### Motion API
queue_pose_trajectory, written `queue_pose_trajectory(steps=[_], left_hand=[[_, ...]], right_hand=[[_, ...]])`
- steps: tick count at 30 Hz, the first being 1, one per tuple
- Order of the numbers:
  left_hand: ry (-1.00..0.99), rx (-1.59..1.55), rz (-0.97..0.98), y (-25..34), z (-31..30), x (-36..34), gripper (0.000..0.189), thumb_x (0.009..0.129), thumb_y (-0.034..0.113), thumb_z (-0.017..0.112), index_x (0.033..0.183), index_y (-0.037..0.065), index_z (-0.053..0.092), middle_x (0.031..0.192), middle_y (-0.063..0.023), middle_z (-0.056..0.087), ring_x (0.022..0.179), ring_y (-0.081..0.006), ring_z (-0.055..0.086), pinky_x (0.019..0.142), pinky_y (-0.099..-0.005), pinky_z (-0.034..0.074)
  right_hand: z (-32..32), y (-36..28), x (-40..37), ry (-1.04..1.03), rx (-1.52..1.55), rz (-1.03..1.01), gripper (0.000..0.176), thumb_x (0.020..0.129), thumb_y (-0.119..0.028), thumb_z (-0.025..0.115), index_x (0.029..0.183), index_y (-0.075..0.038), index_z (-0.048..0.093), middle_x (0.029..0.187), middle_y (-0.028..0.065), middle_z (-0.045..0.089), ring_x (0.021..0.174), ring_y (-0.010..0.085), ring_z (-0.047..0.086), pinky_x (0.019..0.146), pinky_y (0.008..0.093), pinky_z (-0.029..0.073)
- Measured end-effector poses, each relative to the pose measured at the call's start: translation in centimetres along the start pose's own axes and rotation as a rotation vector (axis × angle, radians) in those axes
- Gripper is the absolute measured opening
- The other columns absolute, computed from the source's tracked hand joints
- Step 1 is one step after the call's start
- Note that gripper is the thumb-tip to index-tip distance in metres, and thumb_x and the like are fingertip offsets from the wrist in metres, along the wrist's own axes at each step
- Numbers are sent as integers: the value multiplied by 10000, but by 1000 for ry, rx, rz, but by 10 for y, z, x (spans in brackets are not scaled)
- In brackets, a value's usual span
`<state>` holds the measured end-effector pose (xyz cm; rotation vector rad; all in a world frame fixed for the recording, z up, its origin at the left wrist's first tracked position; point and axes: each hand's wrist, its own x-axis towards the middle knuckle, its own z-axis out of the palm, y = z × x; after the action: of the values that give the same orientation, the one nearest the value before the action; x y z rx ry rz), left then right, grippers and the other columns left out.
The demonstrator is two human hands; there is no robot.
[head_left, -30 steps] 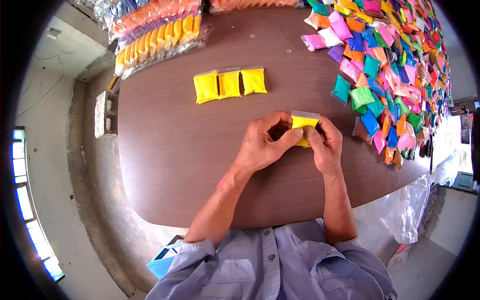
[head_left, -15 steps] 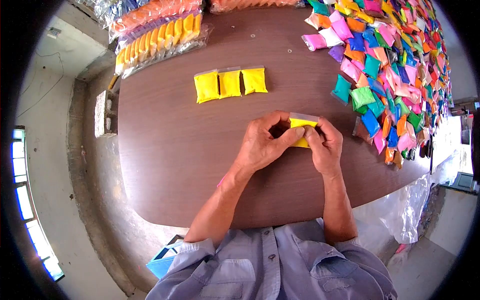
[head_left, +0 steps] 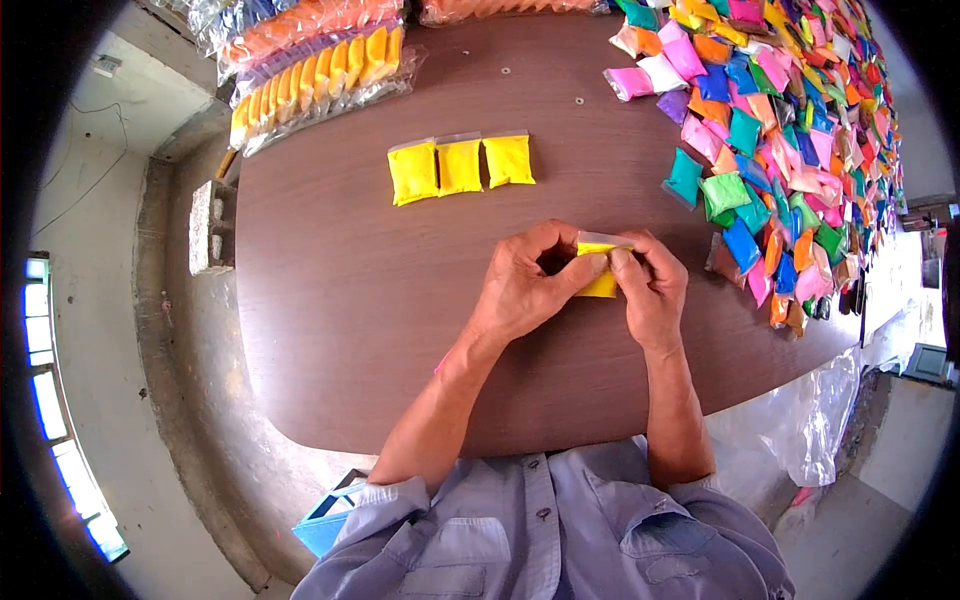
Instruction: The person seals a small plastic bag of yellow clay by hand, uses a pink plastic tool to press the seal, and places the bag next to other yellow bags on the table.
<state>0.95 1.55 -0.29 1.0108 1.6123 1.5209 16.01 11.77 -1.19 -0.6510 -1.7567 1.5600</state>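
Note:
Between my two hands is a small yellow packet (head_left: 599,284) with a clear flap along its top edge. My left hand (head_left: 527,283) pinches its left side, thumb on the front face. On the right side my right hand (head_left: 651,287) grips it with thumb and fingers near the flap. Fingers cover much of the packet's middle. Farther up the table, three similar packets lie in a row: a left one (head_left: 413,174), a middle one (head_left: 460,167) and a right one (head_left: 509,160). The left and middle ones touch or nearly touch.
A large heap of multicoloured packets (head_left: 745,135) covers the table's right side. At the back left lie clear bags of yellow-orange packets (head_left: 325,72) and orange packets (head_left: 310,28). The brown table (head_left: 340,290) has a rounded front edge. A blue crate (head_left: 325,520) stands below on the left.
My right thumb and fingers have shifted slightly on the packet's top edge, and the flap now looks more folded. The three packets in the row have stayed put.

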Motion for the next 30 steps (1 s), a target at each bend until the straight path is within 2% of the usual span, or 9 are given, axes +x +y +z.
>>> queue_pose_trajectory(steps=[2,4,10,14,19,24,26,30], left_hand=[[26,-178,17,1,4,1,139,923,124,750,1014,21,724,801,18,672,726,-42,578,637,-222,484],[14,-119,-4,3,1,1,140,928,122,742,1021,19,725,809,16,673,738,-44,582,647,-224,488],[21,-20,10,-4,-2,1,149,941,114,714,1030,-4,722,823,9,675,766,-51,590,661,-226,491],[6,-103,-21,4,2,1,157,942,119,707,1020,-17,714,812,5,670,757,-49,580,648,-225,481],[-30,-25,-4,11,2,0,156,937,130,711,973,-21,693,764,18,628,698,-44,527,596,-235,437],[-34,148,14,6,-3,0,157,938,136,709,939,-17,674,728,32,587,653,-45,480,559,-243,394],[17,149,17,6,0,-1,158,947,139,697,940,-18,676,733,38,595,654,-44,488,564,-239,398],[-13,145,43,7,7,-3,150,944,128,700,941,-19,674,737,46,596,656,-45,500,576,-236,404]], right_hand=[[0,2,1,-9,5,-37,117,1008,-93,628,1052,1,683,875,-47,589,724,1,473,611,189,392],[-1,3,0,-18,10,-74,117,1009,-90,628,1057,3,681,892,-43,594,736,2,481,617,188,395],[3,-2,-1,-26,-49,24,125,1000,-92,643,1069,7,677,927,-35,601,788,7,507,649,181,407],[-1,0,0,-7,-7,20,155,1009,-131,647,1077,4,683,871,-47,595,722,1,499,597,173,396],[-5,5,0,63,33,34,191,1015,-162,652,1111,-1,685,812,-57,587,676,-2,488,559,168,380],[1,-8,3,-34,119,81,202,999,-135,654,1146,3,671,886,-37,606,748,3,513,626,180,421],[-2,-10,3,-34,113,93,205,987,-125,659,1143,6,669,912,-25,622,776,14,533,653,189,442],[-5,0,0,5,133,80,225,957,-113,678,1142,14,665,967,14,669,839,49,594,713,219,502]])
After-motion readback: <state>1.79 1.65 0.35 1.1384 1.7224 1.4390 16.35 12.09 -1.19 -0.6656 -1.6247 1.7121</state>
